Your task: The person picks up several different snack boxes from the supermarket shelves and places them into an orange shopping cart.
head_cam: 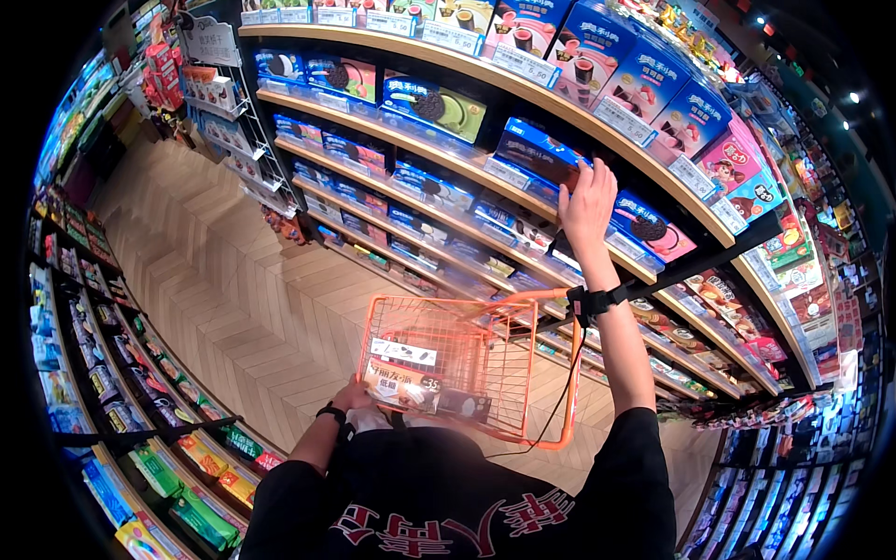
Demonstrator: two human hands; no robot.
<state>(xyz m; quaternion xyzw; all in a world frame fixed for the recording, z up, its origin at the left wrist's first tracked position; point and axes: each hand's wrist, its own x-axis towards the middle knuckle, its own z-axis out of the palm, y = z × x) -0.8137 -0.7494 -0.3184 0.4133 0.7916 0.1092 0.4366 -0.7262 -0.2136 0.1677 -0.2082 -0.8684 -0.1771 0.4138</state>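
Observation:
My right hand (590,206) reaches up to the shelf, its fingers and thumb around the right end of a dark blue Oreo biscuit box (535,154). This box tilts behind the clear shelf lip (507,175). Beside my wrist stands a blue and pink Oreo box (651,227). My left hand (355,394) is low down, closed on the near left corner of an orange wire shopping cart (448,306). By those fingers is an orange and white pie box (402,385), with a darker box (465,406) to its right.
An upper shelf edge (448,45) with price tags overhangs my right hand. A wire display rack (245,140) stands at the shelf's far end. Packed snack shelves (126,392) line the left side. Herringbone floor (231,273) runs between the rows. A black cable (570,385) hangs from my right wristband.

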